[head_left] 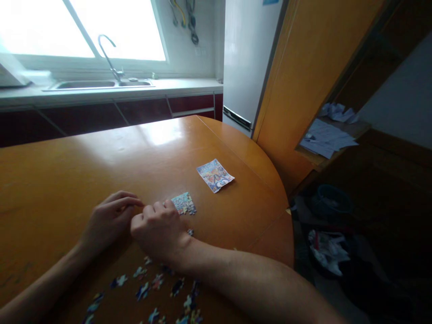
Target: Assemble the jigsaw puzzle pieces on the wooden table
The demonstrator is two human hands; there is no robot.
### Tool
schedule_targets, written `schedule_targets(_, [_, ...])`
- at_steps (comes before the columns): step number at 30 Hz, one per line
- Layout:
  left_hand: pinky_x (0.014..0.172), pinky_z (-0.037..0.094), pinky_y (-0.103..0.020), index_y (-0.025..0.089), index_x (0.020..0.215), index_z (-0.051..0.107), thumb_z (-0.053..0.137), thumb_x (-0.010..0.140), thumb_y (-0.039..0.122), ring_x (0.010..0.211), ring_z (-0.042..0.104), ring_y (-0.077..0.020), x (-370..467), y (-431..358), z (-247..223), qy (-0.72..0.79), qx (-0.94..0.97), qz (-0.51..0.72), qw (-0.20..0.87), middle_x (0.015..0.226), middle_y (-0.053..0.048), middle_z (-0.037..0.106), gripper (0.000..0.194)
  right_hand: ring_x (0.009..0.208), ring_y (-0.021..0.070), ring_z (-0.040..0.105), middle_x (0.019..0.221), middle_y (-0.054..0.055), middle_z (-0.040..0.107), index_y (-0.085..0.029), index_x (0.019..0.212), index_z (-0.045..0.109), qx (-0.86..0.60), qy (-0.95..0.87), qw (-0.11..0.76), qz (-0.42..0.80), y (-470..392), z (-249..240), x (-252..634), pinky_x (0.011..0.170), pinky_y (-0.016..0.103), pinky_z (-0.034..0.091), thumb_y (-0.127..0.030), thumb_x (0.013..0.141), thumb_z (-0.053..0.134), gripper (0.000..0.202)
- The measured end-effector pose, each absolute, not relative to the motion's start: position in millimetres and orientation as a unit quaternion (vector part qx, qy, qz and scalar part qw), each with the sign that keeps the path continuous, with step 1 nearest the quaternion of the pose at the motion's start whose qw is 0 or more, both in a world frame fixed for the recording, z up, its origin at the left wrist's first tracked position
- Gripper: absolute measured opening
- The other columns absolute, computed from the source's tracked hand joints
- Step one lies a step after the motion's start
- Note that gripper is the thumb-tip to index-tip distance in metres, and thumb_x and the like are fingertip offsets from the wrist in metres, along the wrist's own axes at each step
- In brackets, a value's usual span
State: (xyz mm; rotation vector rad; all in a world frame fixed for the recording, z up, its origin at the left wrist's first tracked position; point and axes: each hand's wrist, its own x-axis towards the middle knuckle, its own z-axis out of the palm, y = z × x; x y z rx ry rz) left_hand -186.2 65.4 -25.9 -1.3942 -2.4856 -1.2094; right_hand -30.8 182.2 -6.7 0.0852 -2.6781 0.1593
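A small joined patch of jigsaw puzzle (184, 203) lies on the wooden table (236, 216), partly covered by my right hand (160, 229). The fingers of that hand are curled, with their tips hidden; what they hold, if anything, cannot be seen. Just to its left, my left hand (113, 217) rests with bent fingers pressed together, its fingertips close to the right hand. Loose puzzle pieces (157, 281) are scattered below both hands, near the bottom edge. Behind and to the right of the patch lies a printed picture sheet (215, 175).
The table's rounded edge curves down the right side. Beyond the table are a sink (87, 84) with a tall faucet (110, 56) and a fridge (248, 58). Papers (326, 137) lie on a shelf at right, above a bag-lined bin (327, 252) on the floor.
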Motion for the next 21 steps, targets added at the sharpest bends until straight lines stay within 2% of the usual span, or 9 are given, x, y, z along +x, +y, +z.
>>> schedule_targets(9, [0.068, 0.049, -0.027, 0.017, 0.074, 0.073, 0.061, 0.081, 0.041, 0.08, 0.062, -0.0183, -182, 65, -24, -0.802, -0.451, -0.391, 0.023, 0.089, -0.006, 0.065, 0.028, 0.086, 0.0249, 0.065, 0.093, 0.015, 0.07, -0.008, 0.099, 0.066, 0.031, -0.974, 0.216, 0.061, 180, 0, -25, 0.074, 0.039, 0.047, -0.011, 0.099, 0.04, 0.026])
schedule_targets(16, [0.073, 0.051, -0.027, 0.016, 0.075, 0.073, 0.06, 0.082, 0.039, 0.085, 0.062, -0.0185, -183, 64, -24, -0.803, -0.449, -0.392, 0.001, 0.092, -0.007, 0.065, 0.027, 0.091, 0.027, 0.063, 0.096, 0.016, 0.068, -0.009, 0.095, 0.065, 0.036, -0.967, 0.232, 0.097, 159, 11, -8, 0.074, 0.039, 0.05, -0.016, 0.1, 0.041, 0.025])
schedule_targets(21, [0.072, 0.05, -0.028, 0.015, 0.075, 0.072, 0.059, 0.083, 0.039, 0.084, 0.061, -0.0184, -183, 62, -26, -0.806, -0.445, -0.39, -0.003, 0.091, -0.007, 0.065, 0.028, 0.1, 0.0254, 0.06, 0.109, 0.018, 0.066, -0.005, 0.111, 0.062, -0.016, -0.969, 0.212, 0.123, 158, 19, -2, 0.081, 0.037, 0.053, -0.014, 0.101, 0.038, 0.028])
